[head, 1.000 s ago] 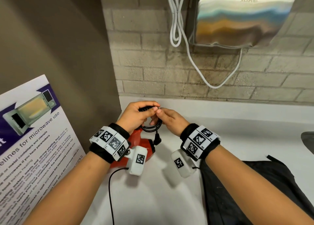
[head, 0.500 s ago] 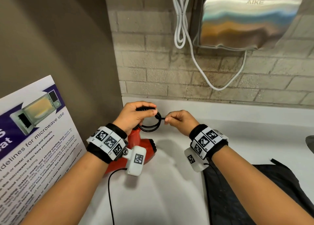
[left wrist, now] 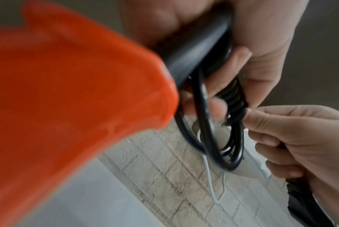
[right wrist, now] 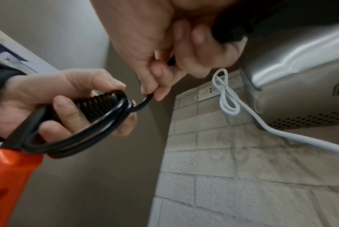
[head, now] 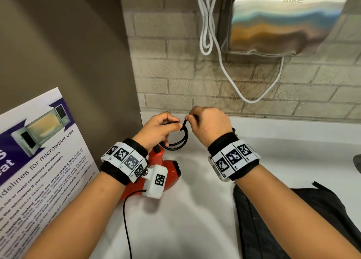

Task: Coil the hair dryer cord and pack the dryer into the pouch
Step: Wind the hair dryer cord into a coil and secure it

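The left hand is curled round the dryer's black handle end and pins the coiled loops of cord against it, at the middle of the head view. Just right of it, the right hand pinches the free run of cord between thumb and fingertip, with what looks like the plug tucked in its palm. The red dryer hangs below the left wrist, over the white table; whether it rests there I cannot tell. The black pouch lies flat at the lower right, well apart from the hands.

By my reckoning the coiling is nearly done: the last length is being wrapped or tucked to fasten the loops. Next, the end has to go snugly round the bundle without the left hand letting the loops spring, then the dryer can go over to the pouch.

The right wrist view shows the ribbed strain relief under the left thumb and two or three loops passing beside it, which the head view hides behind knuckles. The left wrist view shows the right fingertips meeting the cord just at the ribbed part. Only the head view shows the pouch.
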The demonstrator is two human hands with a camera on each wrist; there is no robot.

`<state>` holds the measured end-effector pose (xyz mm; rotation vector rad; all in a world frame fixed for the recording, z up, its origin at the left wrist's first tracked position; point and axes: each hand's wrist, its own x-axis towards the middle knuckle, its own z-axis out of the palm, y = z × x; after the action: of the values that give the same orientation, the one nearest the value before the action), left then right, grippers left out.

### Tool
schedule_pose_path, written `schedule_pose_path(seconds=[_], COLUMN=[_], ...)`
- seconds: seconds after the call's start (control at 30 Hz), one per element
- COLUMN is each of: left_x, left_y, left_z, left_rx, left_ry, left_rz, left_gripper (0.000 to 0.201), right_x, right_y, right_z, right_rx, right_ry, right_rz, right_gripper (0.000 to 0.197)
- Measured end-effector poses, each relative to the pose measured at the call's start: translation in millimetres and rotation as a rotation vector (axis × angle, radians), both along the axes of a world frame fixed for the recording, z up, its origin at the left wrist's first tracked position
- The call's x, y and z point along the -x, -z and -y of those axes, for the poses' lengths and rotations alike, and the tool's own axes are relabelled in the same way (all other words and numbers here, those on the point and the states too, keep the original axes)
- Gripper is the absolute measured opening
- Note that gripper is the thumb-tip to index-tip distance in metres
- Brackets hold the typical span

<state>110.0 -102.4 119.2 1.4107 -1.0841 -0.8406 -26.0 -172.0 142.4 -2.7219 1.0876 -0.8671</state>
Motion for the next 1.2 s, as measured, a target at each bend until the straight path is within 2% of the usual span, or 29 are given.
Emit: schedule_pose_path(seconds=[0.2, 0.3, 0.37, 0.43, 0.63, 0.73, 0.8, 0.9, 0.97, 1.07, 1.2], left_x=[0, 1, 1, -1, -7, -6, -5, -3, 0, 4, 6], left_y=[-1, 1, 3, 5, 7, 7, 6, 6, 6, 5, 4], left_z=[-1, 0, 2, 5, 12, 15, 16, 16, 16, 14, 12], left_rx=[-0.047, -0.011, 0.027, 0.055, 0.080, 0.095, 0.093, 0.081, 0.072, 0.052, 0.017], left_ry=[0.067, 0.010, -0.050, -0.107, -0.180, -0.184, -0.181, -0.162, -0.142, -0.129, -0.084], left_rz=[0.203, 0.181, 0.126, 0.069, -0.023, -0.058, -0.075, -0.071, -0.078, -0.138, -0.137], left_gripper=[0.023, 0.023, 0.021, 0.019, 0.019, 0.021, 0.023, 0.023, 0.021, 0.021, 0.025], right_x=[-2, 0, 3, 8, 22, 24, 23, 17, 11, 3, -5], right_y=[-6, -5, 2, 14, 39, 32, 25, 17, 18, 29, 41], right_z=[-4, -4, -1, 8, 29, 26, 20, 8, 4, 4, 2], right_rx=[0.042, 0.072, -0.023, -0.214, -0.433, -0.506, -0.524, -0.570, -0.606, -0.550, -0.380], right_ry=[-0.027, -0.053, -0.110, -0.179, -0.162, -0.213, -0.272, -0.378, -0.422, -0.399, -0.329], right_rz=[-0.026, -0.027, 0.056, 0.179, 0.132, 0.236, 0.377, 0.564, 0.618, 0.613, 0.442], right_gripper=[0.027, 0.027, 0.025, 0.019, 0.012, 0.021, 0.029, 0.030, 0.034, 0.037, 0.038])
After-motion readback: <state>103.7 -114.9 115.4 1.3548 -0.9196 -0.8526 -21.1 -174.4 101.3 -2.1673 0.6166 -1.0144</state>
